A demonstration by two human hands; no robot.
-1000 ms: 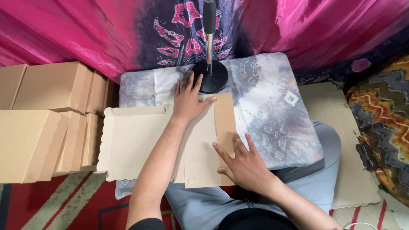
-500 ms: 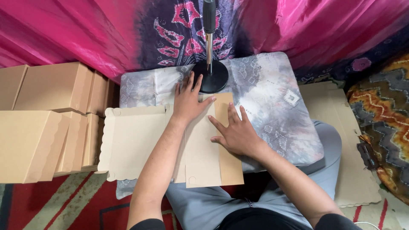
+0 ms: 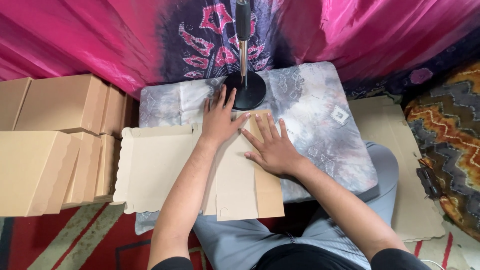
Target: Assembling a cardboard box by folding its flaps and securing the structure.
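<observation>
Cardboard dominates the scene. 2 stacks of closed brown cardboard boxes (image 3: 55,145) stand at the left, just beside the low table, on a red patterned rug (image 3: 75,235). A round black stand base (image 3: 245,90) with an upright metal pole (image 3: 243,47) sits on the table's far edge, directly beyond the left hand's fingertips. A grey-white mottled cloth (image 3: 310,115) covers the tabletop. Pink and purple draped fabric (image 3: 350,35) hangs behind. More flat cardboard sheets (image 3: 395,150) lie at the right, near a zigzag-patterned cushion (image 3: 445,145).

The flat brown cardboard box blank (image 3: 155,165) lies on the cloth in front of the person, overhanging the near table edge above the lap. Its left panel has scalloped edges; its right part is a folded flap (image 3: 240,185), smooth and matte, with straight creases and a small round notch near the bottom edge.

The left hand (image 3: 218,120) rests palm down on the blank's far edge, fingers spread and extended, forearm running straight back toward the body. The right hand (image 3: 272,145) lies palm down on the folded flap, fingers splayed and pointing up-left, thumb out toward the near side. Both hands are flat and unclenched, pressing the cardboard and gripping nothing. The 2 hands sit just beside each other, with fingertips nearly meeting.
</observation>
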